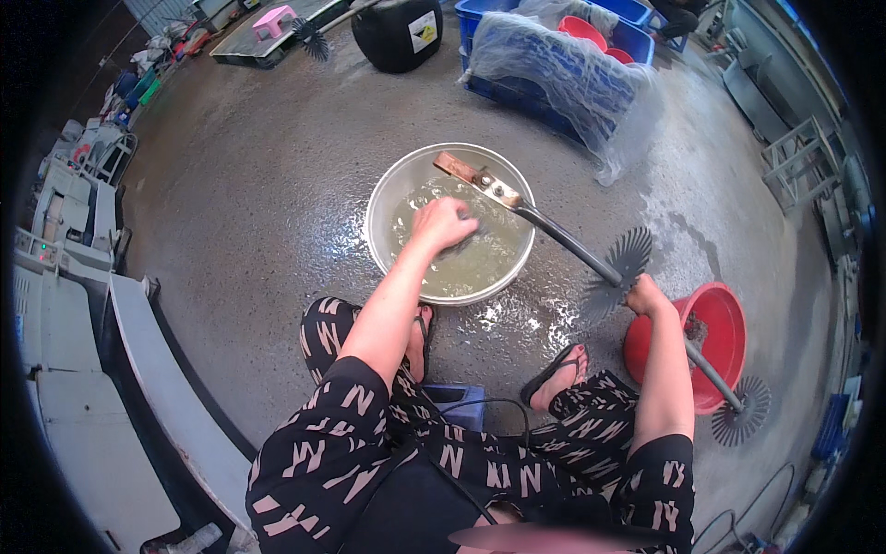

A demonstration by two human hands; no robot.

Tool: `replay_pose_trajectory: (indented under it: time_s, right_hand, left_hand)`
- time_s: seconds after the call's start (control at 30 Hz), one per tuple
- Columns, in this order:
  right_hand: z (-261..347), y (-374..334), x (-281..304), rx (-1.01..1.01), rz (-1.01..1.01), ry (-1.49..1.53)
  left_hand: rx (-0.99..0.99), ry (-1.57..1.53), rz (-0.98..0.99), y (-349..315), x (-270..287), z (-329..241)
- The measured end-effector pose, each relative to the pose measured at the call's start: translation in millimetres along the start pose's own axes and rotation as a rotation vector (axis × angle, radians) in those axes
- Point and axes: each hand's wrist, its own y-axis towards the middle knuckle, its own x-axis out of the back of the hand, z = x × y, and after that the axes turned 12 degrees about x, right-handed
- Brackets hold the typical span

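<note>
A round pale basin [377, 198] of murky water stands on the floor in front of me. My left hand [445, 222] is over the water, fingers curled; something dark shows beneath them, too blurred to name. My right hand [646, 295] is closed around a long metal rod [577, 247] just behind a dark toothed disc [631, 254]. At its far end, the rod carries a bolted copper-coloured bar [457, 168] over the basin's rim. Another toothed disc [741, 412] is at its near end, past the red bucket.
A red bucket [729, 314] with greyish stuff inside stands at my right. Farther off are a blue crate [517, 88] draped with netting, a black drum [392, 42] and a pink stool [274, 22]. Pale machinery [92, 415] lines the left. The concrete floor [249, 166] is wet.
</note>
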Motion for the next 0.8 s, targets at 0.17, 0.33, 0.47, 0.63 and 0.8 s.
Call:
replay_pose_trajectory:
  time_s: [0.17,0.33,0.47,0.63,0.8]
  right_hand:
    - [-10.9,9.8,1.3,-0.063,0.037,-0.211]
    - [-38.0,-4.6,-18.7,-0.099,-0.141,-0.384]
    - [-46.2,0.3,-25.9,-0.083,-0.137,-0.325]
    - [-3.0,-4.3,-5.5,-0.020,-0.183,-0.237]
    - [-18.6,1.0,-11.1,-0.009,-0.175,-0.261]
  left_hand:
    - [0.257,0.494,0.511,47.8,-46.8,59.3]
    - [0.041,0.077,0.504,59.3,-43.9,58.5]
    - [0.071,-0.507,0.026,48.6,13.9,40.3]
    - [-0.067,-0.027,-0.622,59.2,4.3,1.5]
    - [-0.082,-0.068,-0.627,68.9,3.4,4.1]
